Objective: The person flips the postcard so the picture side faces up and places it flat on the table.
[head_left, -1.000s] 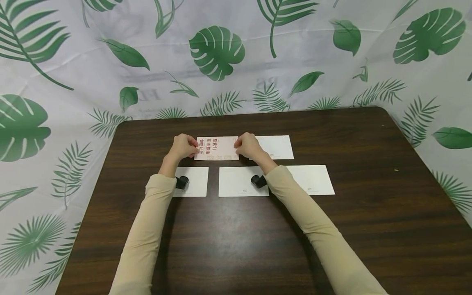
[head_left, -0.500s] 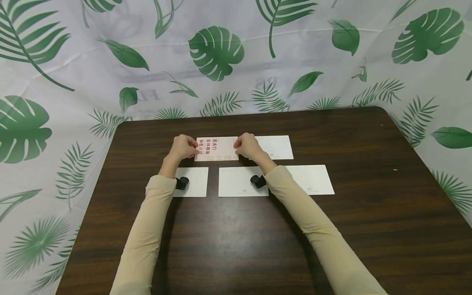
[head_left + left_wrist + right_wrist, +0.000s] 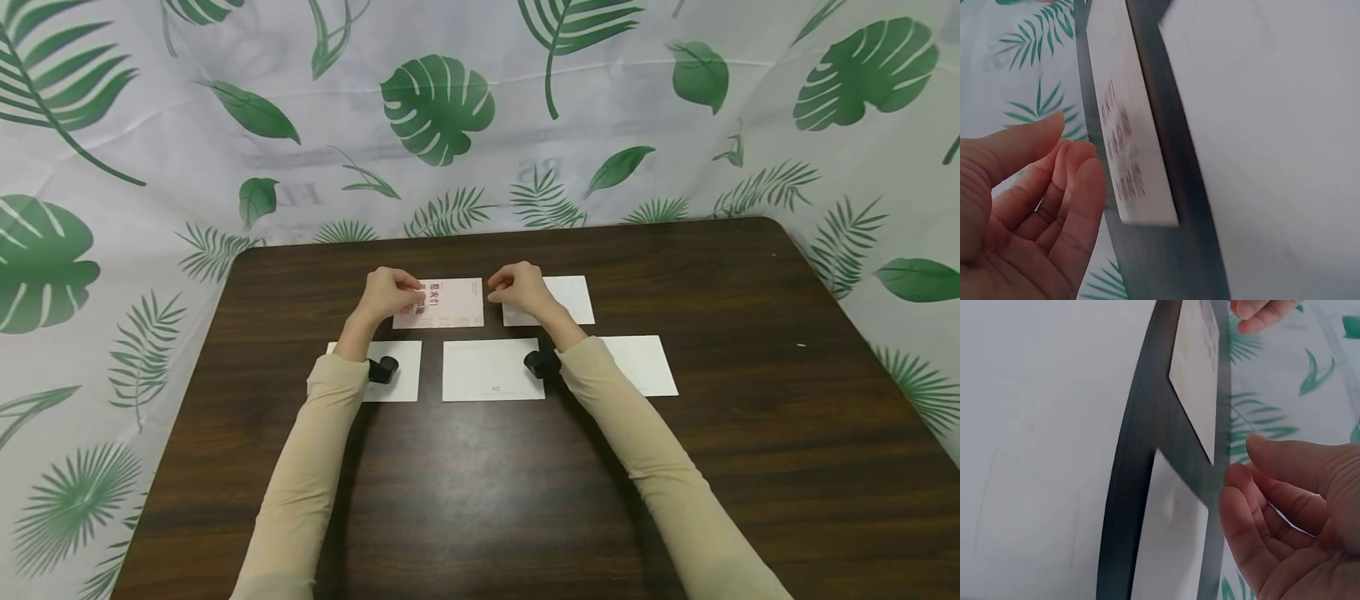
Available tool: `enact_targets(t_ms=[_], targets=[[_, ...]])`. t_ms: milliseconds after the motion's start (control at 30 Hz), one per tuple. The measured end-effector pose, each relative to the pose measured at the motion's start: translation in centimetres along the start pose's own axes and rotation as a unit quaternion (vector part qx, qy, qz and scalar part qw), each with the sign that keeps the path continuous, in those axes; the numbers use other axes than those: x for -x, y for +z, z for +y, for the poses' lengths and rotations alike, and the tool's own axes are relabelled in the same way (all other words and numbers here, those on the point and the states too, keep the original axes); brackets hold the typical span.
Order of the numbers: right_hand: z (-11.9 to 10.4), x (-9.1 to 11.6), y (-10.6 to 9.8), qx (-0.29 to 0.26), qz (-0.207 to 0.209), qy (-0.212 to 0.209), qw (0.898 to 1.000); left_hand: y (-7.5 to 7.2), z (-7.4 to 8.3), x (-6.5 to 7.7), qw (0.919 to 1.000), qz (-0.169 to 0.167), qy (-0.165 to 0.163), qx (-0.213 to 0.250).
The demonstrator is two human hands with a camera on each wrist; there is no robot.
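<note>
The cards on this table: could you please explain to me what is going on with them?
A person's left hand is over the pink card, and the right hand is by the white card in the same far row. Neither holds anything: in the wrist views, the fingers are loosely bent, apart from the cards. The pink card lies print side up on the table. Three more cards, all white, lie in the near row.

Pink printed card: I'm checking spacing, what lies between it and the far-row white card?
Bare tabletop separates the pink printed card from the white card, as the right wrist view shows; in the head view, the right hand overlaps part of it.
</note>
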State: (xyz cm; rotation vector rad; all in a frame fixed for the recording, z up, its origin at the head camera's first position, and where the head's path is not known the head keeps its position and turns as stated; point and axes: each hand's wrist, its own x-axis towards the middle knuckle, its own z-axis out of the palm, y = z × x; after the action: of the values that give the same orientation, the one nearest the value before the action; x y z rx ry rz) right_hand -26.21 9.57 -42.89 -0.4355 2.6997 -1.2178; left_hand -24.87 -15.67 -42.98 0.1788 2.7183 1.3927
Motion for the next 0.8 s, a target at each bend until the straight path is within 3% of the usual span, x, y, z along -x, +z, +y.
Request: enact_targets(t_ms=[67, 333, 800], targets=[[0.3, 0.2, -0.5, 0.002, 0.006, 0.003, 1.000, 0.5, 0.7, -0.1, 0.9999, -0.006, -0.005, -0.015], [1.8, 0.7, -2.1, -0.003, 0.034, 0.023, 0.999, 2.6, 2.4, -0.9, 0.9991, -0.028, -0.006, 0.031], [3.5, 2.3, -4.5, -0.037, 0.062, 0.062, 0.995, 6.9, 5.5, -2.0, 0.9970, -0.052, 0.049, 0.029]])
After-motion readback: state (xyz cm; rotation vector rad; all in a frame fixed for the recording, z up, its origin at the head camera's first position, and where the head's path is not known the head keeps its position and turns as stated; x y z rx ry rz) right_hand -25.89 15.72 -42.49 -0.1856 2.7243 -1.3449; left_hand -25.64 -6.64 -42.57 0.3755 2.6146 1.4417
